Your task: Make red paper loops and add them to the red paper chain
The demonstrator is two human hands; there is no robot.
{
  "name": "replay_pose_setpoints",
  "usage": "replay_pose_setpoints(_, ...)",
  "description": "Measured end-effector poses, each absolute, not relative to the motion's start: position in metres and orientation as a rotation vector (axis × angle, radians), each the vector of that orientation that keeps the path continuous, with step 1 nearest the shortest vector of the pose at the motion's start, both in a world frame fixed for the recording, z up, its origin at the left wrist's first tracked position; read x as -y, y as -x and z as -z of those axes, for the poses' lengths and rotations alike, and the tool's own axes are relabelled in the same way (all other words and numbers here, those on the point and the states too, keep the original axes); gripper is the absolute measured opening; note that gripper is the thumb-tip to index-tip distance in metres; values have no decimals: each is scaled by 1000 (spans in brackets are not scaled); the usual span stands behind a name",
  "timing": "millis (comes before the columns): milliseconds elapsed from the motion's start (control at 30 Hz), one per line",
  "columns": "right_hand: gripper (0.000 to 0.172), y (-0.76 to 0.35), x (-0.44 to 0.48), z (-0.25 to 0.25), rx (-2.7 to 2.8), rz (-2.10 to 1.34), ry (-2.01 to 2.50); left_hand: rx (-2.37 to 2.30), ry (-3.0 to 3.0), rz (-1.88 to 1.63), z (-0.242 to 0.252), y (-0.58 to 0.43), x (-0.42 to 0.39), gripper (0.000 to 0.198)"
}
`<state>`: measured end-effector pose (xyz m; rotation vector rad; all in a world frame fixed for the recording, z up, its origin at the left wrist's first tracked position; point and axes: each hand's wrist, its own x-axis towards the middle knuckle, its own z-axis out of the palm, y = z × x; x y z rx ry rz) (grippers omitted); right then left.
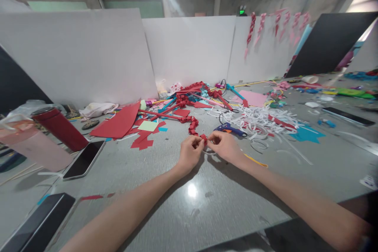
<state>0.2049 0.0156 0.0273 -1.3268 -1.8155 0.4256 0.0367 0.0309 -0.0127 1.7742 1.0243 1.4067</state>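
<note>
- The red paper chain (193, 126) lies mid-surface, its near end lifted between the hands, the rest winding toward the far edge. There it meets a red stick (165, 115); whether joined or only touching, I cannot tell.
- The left hand (190, 152) pinches that near end between thumb and fingertips, other fingers curled.
- The right hand (225, 145) pinches the same end from the other side, fingertips almost meeting the left's.
- The chain should be very light, springy across its folds, limp along its length, hardly slippery, and easy to crease or tear.
- Best hold: a flat pinch on the end fold, without squeezing the loops; a hard pull could part them.
- One chain in the hands; six more hang on the white panel (262, 55) beyond the surface's far edge.
- One glue gun (232, 129), just beyond the right hand.
- Two phones: one toward the left edge (84, 160), one toward the right (348, 115).
- One red flask (60, 129) and one pink bottle (37, 146), near the left edge.
- One black case (44, 224), at the near left corner.
- White strips (260, 120), right of centre: too tangled to count.
</note>
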Motion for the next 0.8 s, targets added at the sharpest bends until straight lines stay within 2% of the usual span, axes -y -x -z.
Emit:
replay_pose_setpoints(267, 10, -211, -20, -27, 1811, -308, 1329, -1039, -1759, -1410, 15, -36, -32, 23)
replay_pose_setpoints(433, 23, -220, -26, -27, 1748, -429, 1368, -1029, -1723, -1413, 16, -36, -34, 23)
replay_pose_setpoints(800, 40, -216, -21, -29, 1844, -479, 1322, -1015, -1669, -1435, 13, -35, -34, 25)
